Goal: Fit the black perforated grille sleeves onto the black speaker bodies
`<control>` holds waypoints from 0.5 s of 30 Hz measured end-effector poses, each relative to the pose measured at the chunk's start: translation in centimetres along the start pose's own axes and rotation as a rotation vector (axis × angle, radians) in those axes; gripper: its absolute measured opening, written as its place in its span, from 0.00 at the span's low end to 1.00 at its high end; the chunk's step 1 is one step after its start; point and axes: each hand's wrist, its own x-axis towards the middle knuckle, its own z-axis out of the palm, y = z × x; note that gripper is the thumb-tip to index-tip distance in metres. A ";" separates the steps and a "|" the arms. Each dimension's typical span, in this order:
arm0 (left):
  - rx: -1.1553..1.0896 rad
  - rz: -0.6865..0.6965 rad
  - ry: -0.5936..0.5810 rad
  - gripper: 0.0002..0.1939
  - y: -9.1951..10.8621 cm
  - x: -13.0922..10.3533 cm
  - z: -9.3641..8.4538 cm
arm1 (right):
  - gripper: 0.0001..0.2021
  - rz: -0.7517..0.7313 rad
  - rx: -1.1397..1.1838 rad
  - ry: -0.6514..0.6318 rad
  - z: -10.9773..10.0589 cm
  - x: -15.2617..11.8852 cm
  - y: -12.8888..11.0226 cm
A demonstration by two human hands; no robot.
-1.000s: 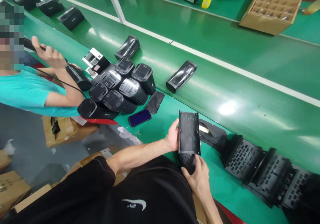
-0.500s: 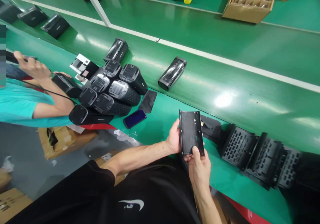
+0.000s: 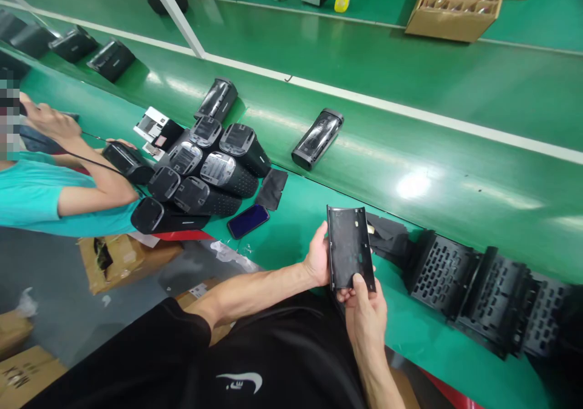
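Both my hands hold a black plastic housing panel [image 3: 350, 248], its hollow inner side facing up. Along its left edge my left hand [image 3: 317, 257] grips it, the fingers partly hidden underneath. At the lower right corner my right hand [image 3: 365, 312] clasps it, thumb on top and fingers below. Just right of the panel lie thin black sheets [image 3: 387, 236]. Further right, several perforated black panels [image 3: 441, 272] stand in a row on the green table. To the left rest a smartphone [image 3: 248, 221] and a small black sheet [image 3: 272, 188].
Several black speaker housings [image 3: 218, 169] are grouped at left, beside a co-worker's arm [image 3: 98, 184] and cable. One glossy black speaker [image 3: 317, 138] lies on the green conveyor belt [image 3: 432, 135]. A divided cardboard box [image 3: 449, 34] sits beyond it. More cartons [image 3: 136, 260] are on the floor.
The view has shifted slightly, moving the scene a little down and right. Both hands keep their grip on the panel. At left, the co-worker's raised hand has moved slightly left.
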 end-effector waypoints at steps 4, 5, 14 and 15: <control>0.003 0.009 0.009 0.50 0.0 0.0 0.0 | 0.30 0.005 0.009 0.007 0.0 -0.1 0.1; 0.000 0.008 0.014 0.50 0.0 0.0 0.0 | 0.30 0.006 0.010 0.004 -0.1 -0.1 0.1; -0.020 0.005 0.019 0.49 0.1 -0.1 -0.2 | 0.29 0.001 -0.012 -0.051 -1.0 -0.2 0.1; -0.022 0.002 0.017 0.49 0.1 -0.1 -0.3 | 0.29 -0.027 -0.069 -0.031 -1.8 -0.3 0.2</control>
